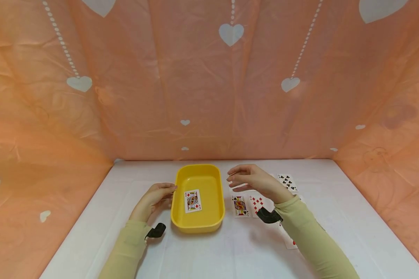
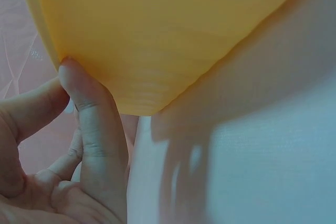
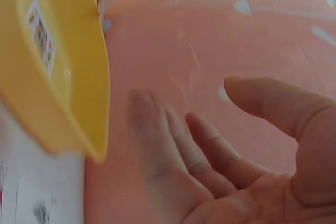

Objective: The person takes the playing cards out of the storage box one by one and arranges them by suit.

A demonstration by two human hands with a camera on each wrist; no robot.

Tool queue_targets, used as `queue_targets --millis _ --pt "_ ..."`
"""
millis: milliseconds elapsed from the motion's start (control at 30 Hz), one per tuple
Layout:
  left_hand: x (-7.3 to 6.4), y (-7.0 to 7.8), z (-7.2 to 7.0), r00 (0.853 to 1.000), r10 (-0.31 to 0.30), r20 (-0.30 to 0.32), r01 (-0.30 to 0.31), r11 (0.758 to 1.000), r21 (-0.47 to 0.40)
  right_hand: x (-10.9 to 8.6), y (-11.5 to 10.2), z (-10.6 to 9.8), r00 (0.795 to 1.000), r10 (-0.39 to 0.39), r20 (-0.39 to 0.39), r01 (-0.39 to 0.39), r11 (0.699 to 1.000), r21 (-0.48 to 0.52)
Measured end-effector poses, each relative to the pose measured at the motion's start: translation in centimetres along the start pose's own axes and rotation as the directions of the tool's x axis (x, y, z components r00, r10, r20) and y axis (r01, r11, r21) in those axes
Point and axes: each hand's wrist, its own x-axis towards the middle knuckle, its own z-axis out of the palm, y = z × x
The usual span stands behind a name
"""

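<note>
A yellow plastic tray (image 1: 197, 224) stands on the table, and a face card of diamonds (image 1: 193, 201) lies face up inside it. My left hand (image 1: 156, 196) is at the tray's left side; the left wrist view shows the thumb and a finger pinching its rim. To the right of the tray, my right hand (image 1: 252, 181) hovers over the playing cards with its fingers extended and nothing held. Below that hand lie a face card of spades (image 1: 240, 206) and a red diamonds card (image 1: 256, 202). The hand and forearm partly hide other cards.
A clubs card (image 1: 287, 182) lies toward the back right, beyond the right wrist. Nearer the front, a card with a red pip (image 1: 290, 241) is partly under the right sleeve. The white table (image 1: 209, 259) meets an orange curtain (image 1: 209, 97) with pale hearts at the back and sides.
</note>
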Motion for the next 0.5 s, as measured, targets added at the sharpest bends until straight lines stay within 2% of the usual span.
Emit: queue_targets --millis 100,267,400,500 --pt "-0.1 0.0 -0.1 1.0 0.007 0.004 -0.007 1.0 0.007 2.0 -0.1 2.1 0.999 0.01 0.034 -0.01 1.0 0.015" --pt "-0.5 0.0 -0.3 0.997 0.057 0.044 -0.056 0.998 -0.014 5.1 0.4 4.8 0.991 0.126 0.045 -0.13 0.986 0.103" --pt "-0.4 -0.1 -0.3 0.998 0.051 0.041 -0.049 0.998 -0.036 7.0 1.3 6.5 0.97 0.242 0.036 -0.245 0.961 0.129" --pt "-0.1 -0.2 -0.1 0.998 0.044 0.04 -0.042 0.998 -0.044 7.7 1.9 7.5 0.945 0.327 0.011 -0.325 0.935 0.144"
